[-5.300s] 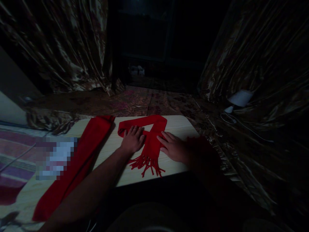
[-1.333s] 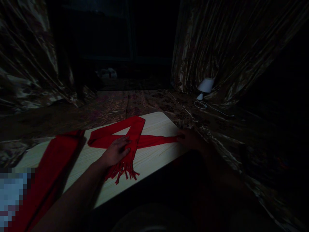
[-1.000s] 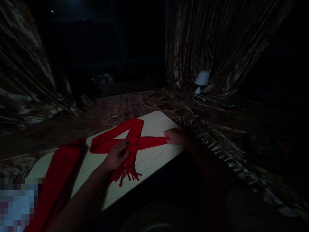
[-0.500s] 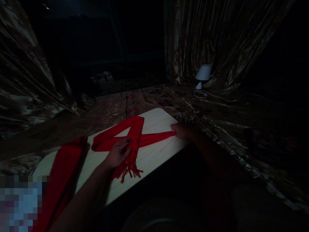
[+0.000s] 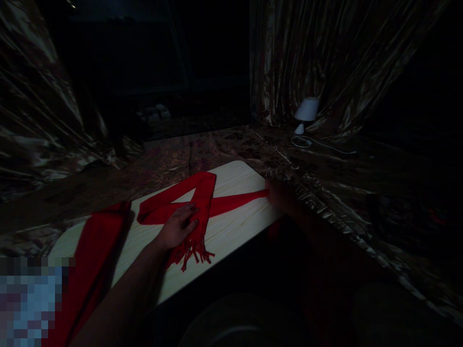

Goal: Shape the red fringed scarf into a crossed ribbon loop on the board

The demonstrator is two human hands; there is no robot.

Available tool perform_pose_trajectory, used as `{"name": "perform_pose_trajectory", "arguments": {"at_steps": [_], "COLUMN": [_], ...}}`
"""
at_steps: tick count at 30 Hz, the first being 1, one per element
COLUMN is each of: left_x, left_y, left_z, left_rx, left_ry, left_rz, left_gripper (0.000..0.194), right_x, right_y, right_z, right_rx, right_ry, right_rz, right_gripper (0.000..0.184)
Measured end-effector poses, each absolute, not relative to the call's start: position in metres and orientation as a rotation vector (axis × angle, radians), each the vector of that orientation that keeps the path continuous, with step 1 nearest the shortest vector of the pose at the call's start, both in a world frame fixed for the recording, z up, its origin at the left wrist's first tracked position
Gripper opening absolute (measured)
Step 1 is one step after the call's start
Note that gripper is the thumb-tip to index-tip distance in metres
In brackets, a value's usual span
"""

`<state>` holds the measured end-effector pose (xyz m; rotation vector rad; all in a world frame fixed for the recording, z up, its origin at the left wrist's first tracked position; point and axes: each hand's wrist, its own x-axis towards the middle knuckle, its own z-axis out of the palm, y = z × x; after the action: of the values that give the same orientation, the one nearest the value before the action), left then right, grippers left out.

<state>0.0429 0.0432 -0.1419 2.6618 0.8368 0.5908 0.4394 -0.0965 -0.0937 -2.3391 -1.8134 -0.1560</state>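
A red scarf (image 5: 204, 193) with a fringed end lies looped and crossed over itself on a pale wood-grain board (image 5: 238, 224). My left hand (image 5: 178, 225) rests on the scarf just above the fringe, its fingers out and pressing the cloth down. At the board's right edge my right hand (image 5: 280, 195) is closed round a narrow, gathered stretch of the scarf. That stretch runs taut from under the crossing. My right fingers are dim in shadow. More red cloth (image 5: 97, 246) hangs over the left part of the board, partly behind my left forearm.
A small white lamp (image 5: 307, 110) with a loose cord (image 5: 334, 147) stands beyond the board to the right. Patterned curtains (image 5: 289, 58) hang at the back, and a patterned cloth (image 5: 173, 156) spreads around the board. The room is very dark. A pixelated patch covers the lower left corner.
My right hand has moved slightly right, pulling the gathered stretch of scarf further toward the board's edge. My left hand stays in place on the scarf.
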Motion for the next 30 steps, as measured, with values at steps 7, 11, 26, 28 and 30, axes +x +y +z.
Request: {"name": "perform_pose_trajectory", "arguments": {"at_steps": [7,11,26,28,30], "left_x": [0.044,0.046,0.045,0.045,0.045], "left_y": [0.043,0.043,0.047,0.046,0.046], "left_z": [-0.141,-0.141,-0.148,-0.148,-0.147], "left_rx": [2.676,2.687,2.673,2.677,2.680], "left_ry": [0.827,0.834,0.857,0.858,0.860], "left_rz": [0.554,0.537,0.520,0.507,0.506], "left_gripper": [0.051,0.051,0.055,0.056,0.057], "right_x": [0.439,0.450,0.488,0.489,0.494], "right_y": [-0.088,-0.085,-0.094,-0.101,-0.109], "right_z": [-0.080,-0.073,-0.079,-0.082,-0.087], "right_rx": [-2.424,-2.422,-2.659,-2.617,-2.550], "right_ry": [-1.682,-1.597,-1.241,-1.173,-1.234], "right_rz": [-0.480,-0.506,-0.260,-0.339,-0.441], "right_gripper": [0.027,0.026,0.028,0.030,0.031]}}
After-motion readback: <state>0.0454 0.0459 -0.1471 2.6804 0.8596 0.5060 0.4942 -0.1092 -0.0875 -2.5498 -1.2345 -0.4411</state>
